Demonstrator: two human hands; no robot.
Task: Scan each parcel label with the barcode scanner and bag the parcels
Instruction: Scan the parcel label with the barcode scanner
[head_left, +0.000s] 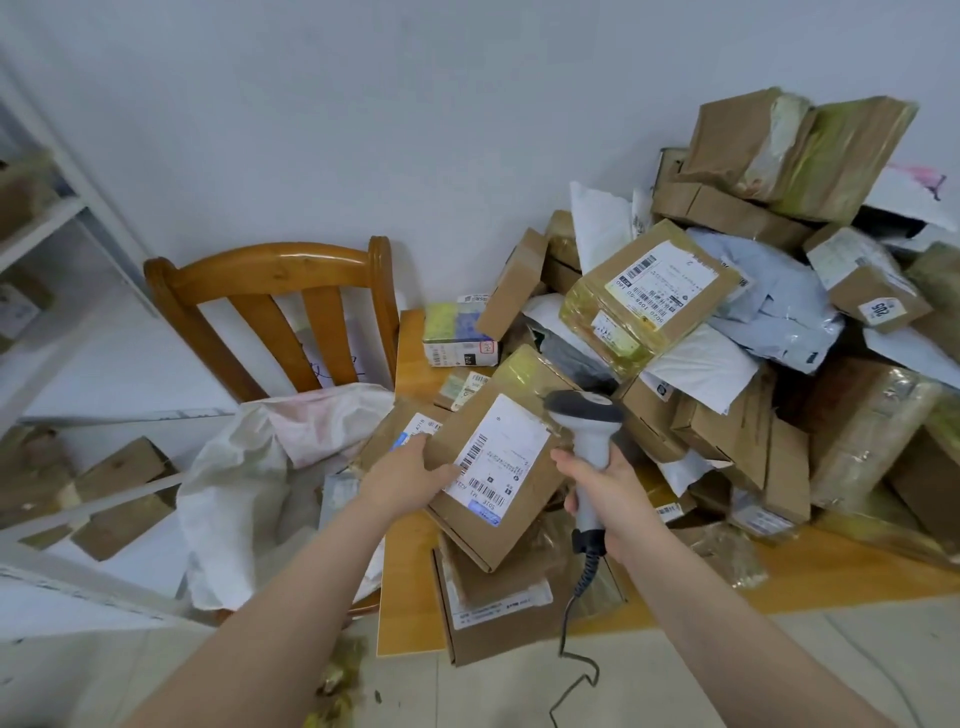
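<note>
**Parcel (511, 512) and barcode scanner (589, 431) held over the counter (405, 597)**

The left hand (410, 475) grips the left edge of the tilted brown cardboard parcel, whose white label (498, 457) faces up. The right hand (602, 488) wraps round the grey barcode scanner's handle. The scanner's dark head sits just beside the parcel's upper right corner. A coiled cable (576, 597) hangs from the handle. Behind, a heap of parcels (727, 312) covers the wooden counter. At left, a white sack (244, 467) slumps on a wooden chair (275, 280).

Matt cardboard parcel (498, 467) (paper label), glossy wooden chair (275, 270), plastic scanner (589, 431)
</note>
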